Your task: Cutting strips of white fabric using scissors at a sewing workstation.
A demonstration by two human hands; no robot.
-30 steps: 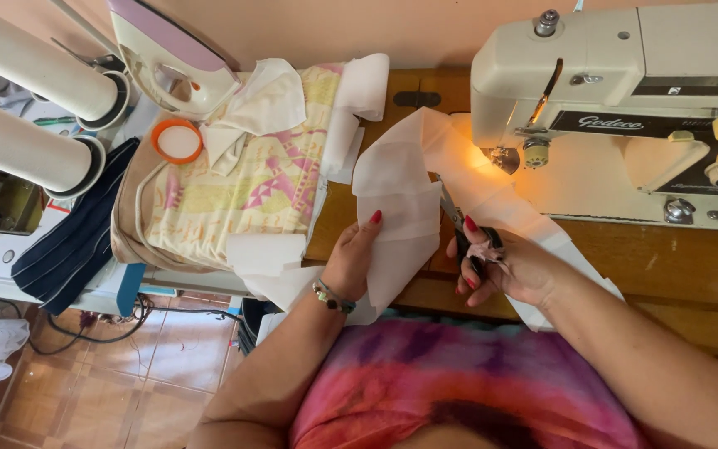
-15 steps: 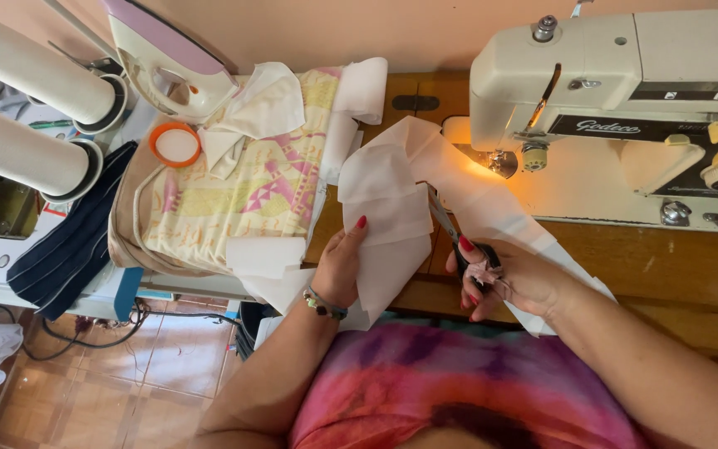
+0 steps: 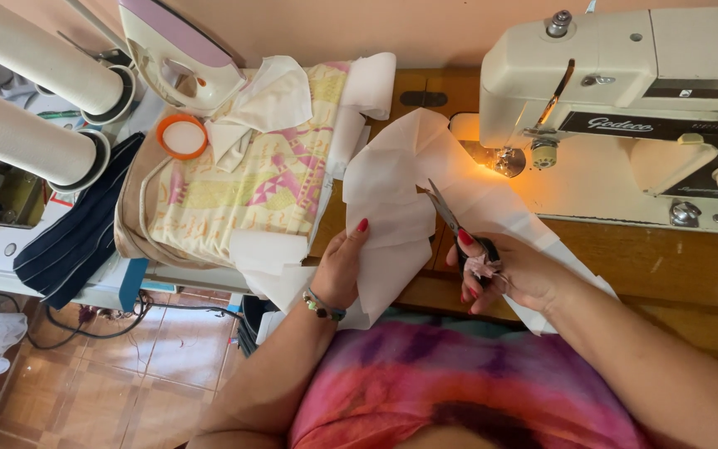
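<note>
Wooden table (image 3: 675, 258) under sewing machine (image 3: 625, 100), tiled floor (image 3: 85, 391), left fingers (image 3: 357, 237) pinching white fabric (image 3: 392, 208), right fingers (image 3: 469, 249) gripping scissors (image 3: 450, 220)

Two hands work here: the left hand (image 3: 341, 270) and the right hand (image 3: 515, 277). One pair of scissors (image 3: 457, 230). One sewing machine (image 3: 625, 108) at two o'clock. One iron (image 3: 180, 54) at eleven o'clock. Two big white rolls (image 3: 31, 100) (side by side) at ten o'clock. One orange-rimmed lid (image 3: 183, 136).
</note>
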